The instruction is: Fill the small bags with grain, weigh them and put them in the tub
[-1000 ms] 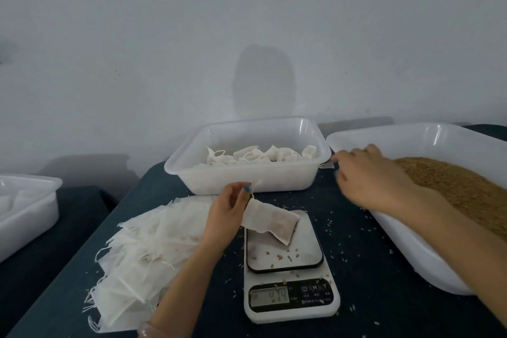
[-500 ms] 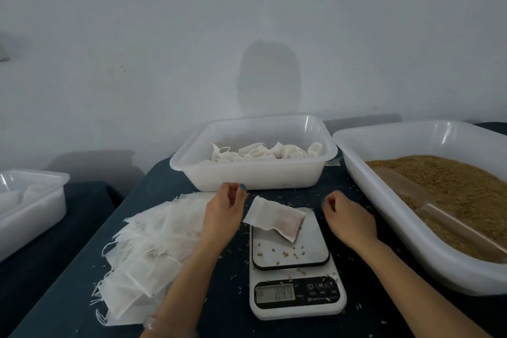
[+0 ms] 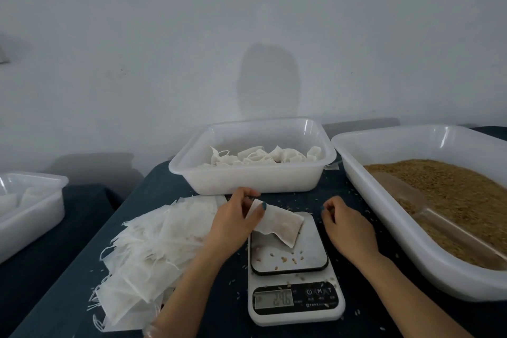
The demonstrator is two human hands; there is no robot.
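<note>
One view only, from the head camera: I have a filled bag (image 3: 277, 226) on the scale (image 3: 295, 271), and the weighing step is in hand. My left hand (image 3: 233, 225) pinches the bag's open end between thumb and fingers, the rest of the bag lying across the rear of the platform with grain showing through its lower half. My right hand (image 3: 347, 228) rests on the dark table (image 3: 170, 186) just beside the scale, fingers curled into a loose fist; whether they hold anything I cannot tell. A figure shows on the scale's display, too blurred for me to vouch for, and since my pinch may be bearing on the bag, I judge the reading not yet trustworthy. Loose grains dot the platform and the cloth around it.

Behind the scale stands the tub (image 3: 255, 181), already holding a layer of finished bags. Left of the scale, a heap of empty bags (image 3: 153, 250) fans across the table. At right, the large tray of grain (image 3: 452, 200) sits with a clear scoop (image 3: 428, 214) lying in it. A third tub (image 3: 30, 208) is at far left.

Next, as I judge it, the move calls for easing the pinch to let the reading settle, then closing the bag and lifting it straight back over the tub's near rim.
</note>
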